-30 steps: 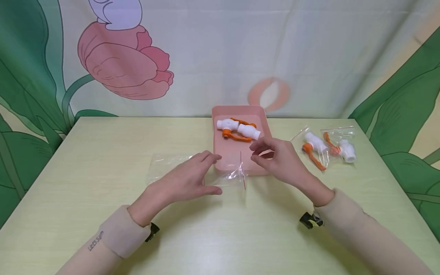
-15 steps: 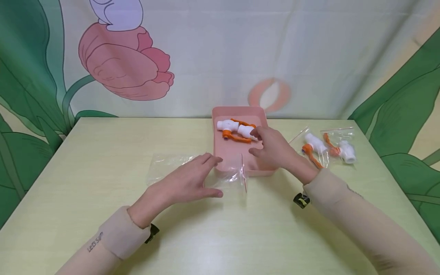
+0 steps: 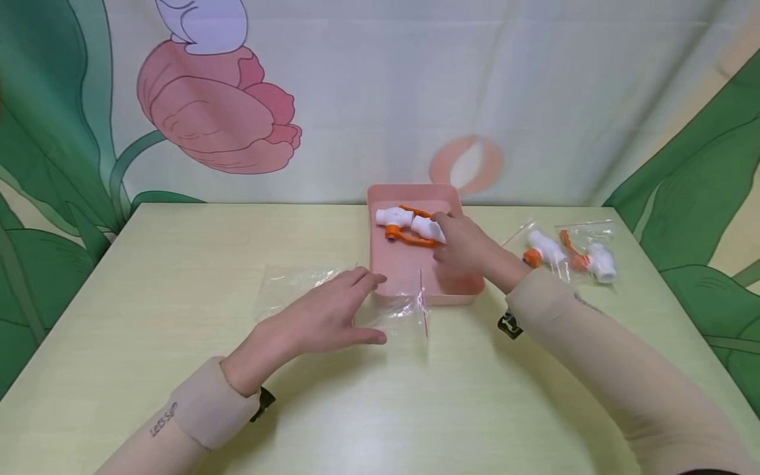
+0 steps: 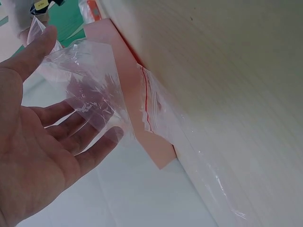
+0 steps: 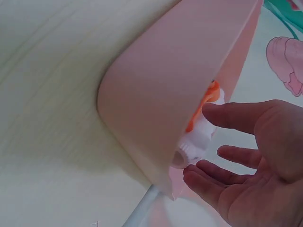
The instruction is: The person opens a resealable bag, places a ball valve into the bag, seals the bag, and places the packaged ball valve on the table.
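Observation:
In the head view, my left hand (image 3: pixel 315 316) cups a clear zip bag (image 3: pixel 400 307), its thumb and fingers spread on either side. The same bag (image 4: pixel 90 75) drapes between thumb and fingertips in the left wrist view. Two white ball valves with orange handles lie in a pink tray; the left valve (image 3: pixel 393 216) is in full view. My right hand (image 3: pixel 466 244) is over the right valve (image 3: pixel 427 228), covering its near end. In the right wrist view, thumb and fingers stand apart around that valve (image 5: pixel 201 135), the thumb tip overlapping the orange handle.
The pink tray (image 3: pixel 415 287) stands at the table's back edge, before a printed curtain. Two bagged valves, one (image 3: pixel 545 247) beside the other (image 3: pixel 596 260), lie to its right. Another clear bag (image 3: pixel 291 284) lies flat beneath my left hand.
My right hand has moved from beside the zip bag's mouth forward into the tray and down to the right ball valve. My left hand and its bag have stayed put.

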`<action>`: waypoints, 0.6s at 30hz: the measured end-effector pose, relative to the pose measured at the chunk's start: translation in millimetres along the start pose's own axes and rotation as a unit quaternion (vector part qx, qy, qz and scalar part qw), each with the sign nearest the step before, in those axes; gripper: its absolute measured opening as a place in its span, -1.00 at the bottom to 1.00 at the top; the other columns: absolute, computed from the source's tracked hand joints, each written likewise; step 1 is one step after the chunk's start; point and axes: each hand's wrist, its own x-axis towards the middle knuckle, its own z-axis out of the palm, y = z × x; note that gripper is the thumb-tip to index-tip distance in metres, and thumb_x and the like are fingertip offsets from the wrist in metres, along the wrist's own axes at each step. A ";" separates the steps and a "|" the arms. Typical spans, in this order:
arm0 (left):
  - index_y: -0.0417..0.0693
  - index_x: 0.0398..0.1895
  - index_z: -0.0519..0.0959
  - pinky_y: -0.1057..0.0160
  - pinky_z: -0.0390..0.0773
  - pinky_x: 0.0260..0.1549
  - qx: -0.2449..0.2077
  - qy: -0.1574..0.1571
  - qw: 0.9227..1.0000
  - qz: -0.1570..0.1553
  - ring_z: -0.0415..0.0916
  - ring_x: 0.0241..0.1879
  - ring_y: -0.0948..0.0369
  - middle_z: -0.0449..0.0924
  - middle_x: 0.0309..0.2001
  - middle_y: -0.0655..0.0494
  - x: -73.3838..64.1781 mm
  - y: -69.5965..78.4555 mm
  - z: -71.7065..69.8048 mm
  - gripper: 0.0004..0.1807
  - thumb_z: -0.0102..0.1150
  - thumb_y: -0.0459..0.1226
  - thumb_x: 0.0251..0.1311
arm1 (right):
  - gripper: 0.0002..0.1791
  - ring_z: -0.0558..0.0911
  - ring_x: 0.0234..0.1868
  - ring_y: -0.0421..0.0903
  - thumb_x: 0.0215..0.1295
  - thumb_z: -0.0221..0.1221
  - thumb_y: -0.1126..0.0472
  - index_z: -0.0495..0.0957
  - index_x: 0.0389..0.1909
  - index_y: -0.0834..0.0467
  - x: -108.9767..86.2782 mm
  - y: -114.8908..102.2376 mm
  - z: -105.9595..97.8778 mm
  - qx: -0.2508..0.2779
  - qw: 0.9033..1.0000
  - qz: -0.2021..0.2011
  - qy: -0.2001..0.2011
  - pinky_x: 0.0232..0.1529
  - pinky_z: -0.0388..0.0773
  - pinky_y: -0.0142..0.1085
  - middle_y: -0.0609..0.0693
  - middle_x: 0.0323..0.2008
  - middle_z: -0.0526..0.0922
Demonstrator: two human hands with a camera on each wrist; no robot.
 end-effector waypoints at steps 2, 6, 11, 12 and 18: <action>-0.22 0.47 0.30 0.08 0.51 0.20 0.001 -0.001 1.000 0.000 0.47 0.17 0.06 0.46 0.25 -0.08 -0.1 0.3 -0.2 -0.04 0.50 0.08 0.15 | -0.34 0.49 0.20 0.23 0.35 0.23 0.34 0.26 0.42 0.36 2.3 0.9 1.2 0.001 1.000 0.001 -0.001 0.31 0.41 0.05 0.32 0.25 0.41; -0.21 0.47 0.30 0.08 0.50 0.22 0.002 -0.002 1.000 0.000 0.47 0.20 0.05 0.46 0.26 -0.06 -0.1 0.6 -0.1 -0.04 0.50 0.08 0.15 | -0.39 0.49 0.16 0.20 0.37 0.22 0.36 0.29 0.39 0.36 6.3 1.9 2.1 -0.003 1.000 0.010 -0.002 0.30 0.43 0.03 0.29 0.22 0.41; -0.21 0.47 0.31 0.07 0.49 0.22 0.004 0.000 1.000 0.002 0.46 0.21 0.05 0.46 0.27 -0.07 -0.3 0.3 0.4 -0.05 0.50 0.08 0.15 | -0.49 0.54 0.04 0.16 0.31 0.20 0.43 0.39 0.27 0.39 14.2 2.8 1.8 -0.001 1.000 0.020 0.012 0.19 0.51 0.01 0.27 0.09 0.54; -0.22 0.46 0.32 0.07 0.49 0.23 0.005 0.001 1.000 0.002 0.46 0.21 0.05 0.46 0.27 -0.07 -0.4 0.1 0.5 -0.05 0.50 0.08 0.15 | -0.50 0.54 0.02 0.16 0.29 0.21 0.44 0.40 0.25 0.39 15.7 2.8 1.8 -0.001 1.000 0.023 0.014 0.17 0.53 0.00 0.26 0.07 0.56; -0.22 0.46 0.32 0.08 0.49 0.23 0.005 -0.001 1.000 0.005 0.46 0.21 0.05 0.46 0.27 -0.08 -0.5 0.1 0.6 -0.06 0.49 0.08 0.16 | -0.42 0.55 0.00 0.17 0.24 0.34 0.38 0.38 0.24 0.38 19.6 -0.2 2.6 0.007 0.999 0.034 0.015 0.14 0.54 0.01 0.27 0.06 0.52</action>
